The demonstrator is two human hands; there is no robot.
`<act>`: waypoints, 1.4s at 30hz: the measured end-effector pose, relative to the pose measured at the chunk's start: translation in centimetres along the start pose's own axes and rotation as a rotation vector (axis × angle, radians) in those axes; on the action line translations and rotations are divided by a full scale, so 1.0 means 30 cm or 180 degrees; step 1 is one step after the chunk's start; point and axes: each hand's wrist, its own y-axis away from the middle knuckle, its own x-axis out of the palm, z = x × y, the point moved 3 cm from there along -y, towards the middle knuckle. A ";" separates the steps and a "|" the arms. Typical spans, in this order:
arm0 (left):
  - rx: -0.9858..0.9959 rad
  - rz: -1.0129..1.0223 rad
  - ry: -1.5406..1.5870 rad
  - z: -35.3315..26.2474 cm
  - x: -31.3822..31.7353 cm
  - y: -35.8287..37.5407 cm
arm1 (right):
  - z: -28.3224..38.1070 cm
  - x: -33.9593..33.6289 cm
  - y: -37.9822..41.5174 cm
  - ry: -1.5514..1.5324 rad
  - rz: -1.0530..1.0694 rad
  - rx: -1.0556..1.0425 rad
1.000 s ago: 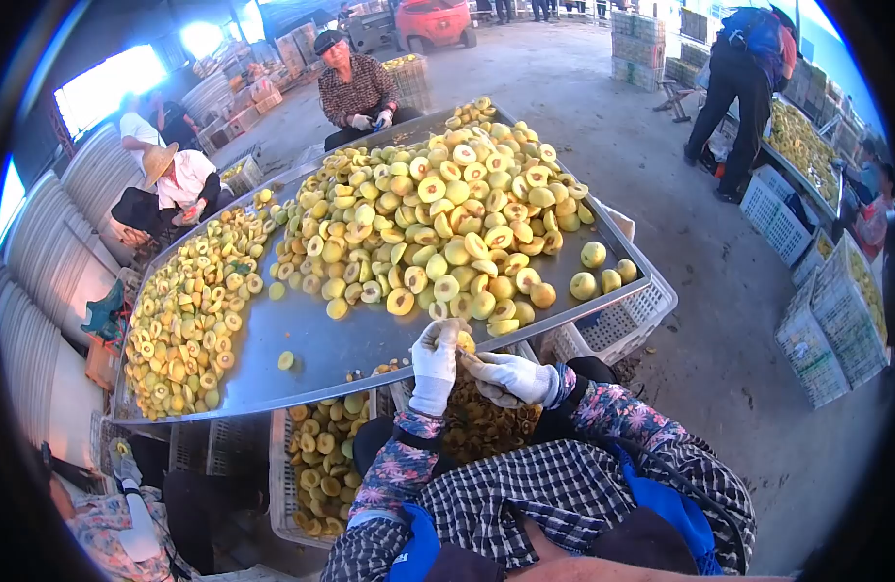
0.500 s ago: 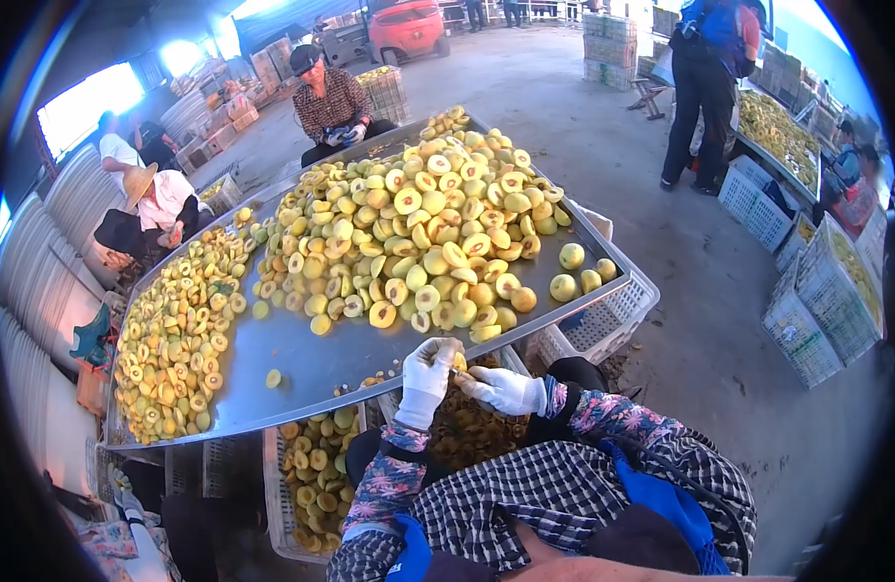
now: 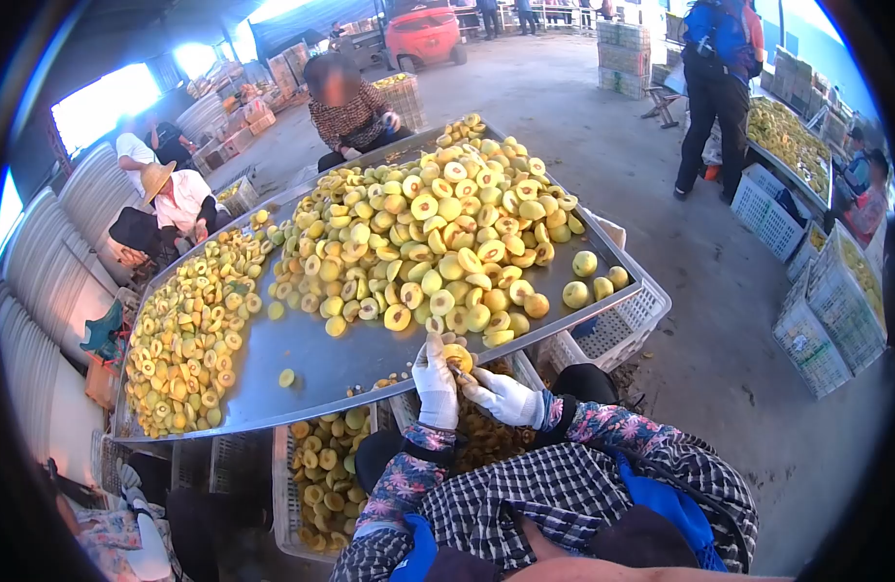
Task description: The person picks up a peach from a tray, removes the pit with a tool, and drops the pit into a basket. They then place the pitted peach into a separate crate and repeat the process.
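Note:
My left hand (image 3: 435,380), in a whitish work glove, pinches a yellow peach half (image 3: 458,357) just off the near edge of a metal table (image 3: 311,364). Its reddish cut face shows. My right hand (image 3: 508,397), gloved as well, is closed against the lower side of the fruit. Something small and dark may be between its fingertips; I cannot make out what. Past my hands rises a large heap of halved peaches (image 3: 438,223). Another pile of halves (image 3: 190,344) with open pit hollows covers the left side of the table.
Below the table's edge stands a crate (image 3: 284,485) of peach halves, beside a container of brownish scraps (image 3: 486,436) under my hands. A white crate (image 3: 622,335) is under the right corner. People sit at the far and left sides; another person stands at right.
The peach half has come up into fuller view, its cut face turned upward in my left fingers. My right hand stays close by it. The person across has shifted their hands apart.

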 end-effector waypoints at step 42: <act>-0.0255 -0.0039 0.0350 -0.022 0.021 0.029 | 0.006 0.023 0.035 -0.2372 0.0347 0.0880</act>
